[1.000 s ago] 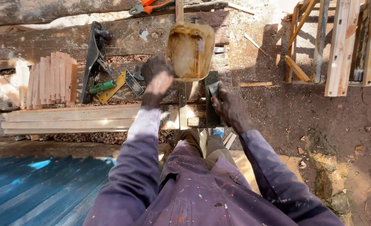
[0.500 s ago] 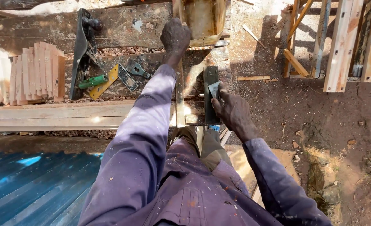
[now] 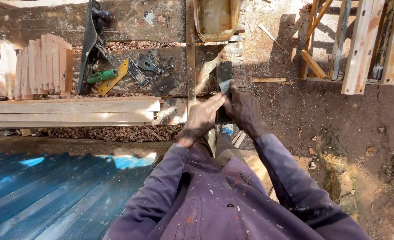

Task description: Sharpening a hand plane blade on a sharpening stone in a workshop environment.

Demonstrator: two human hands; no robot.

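Rough, sunlit planks form the surface (image 3: 130, 22), strewn with shavings. On its right part lies a dark sharpening stone (image 3: 224, 73). The right hand (image 3: 245, 111) is clenched around a small blade (image 3: 226, 87), pressing it onto the stone's near half. The left hand (image 3: 202, 119) lies flat beside it, its outstretched fingers (image 3: 214, 103) touching the blade. A rusty tin (image 3: 216, 18) stands beyond the stone, and a green-handled tool (image 3: 101, 76) lies well to the left.

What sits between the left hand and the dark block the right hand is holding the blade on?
Nothing visible. The left hand lies right beside the right hand, its fingers reaching the small blade on the dark block. The other tools lie off to the left.
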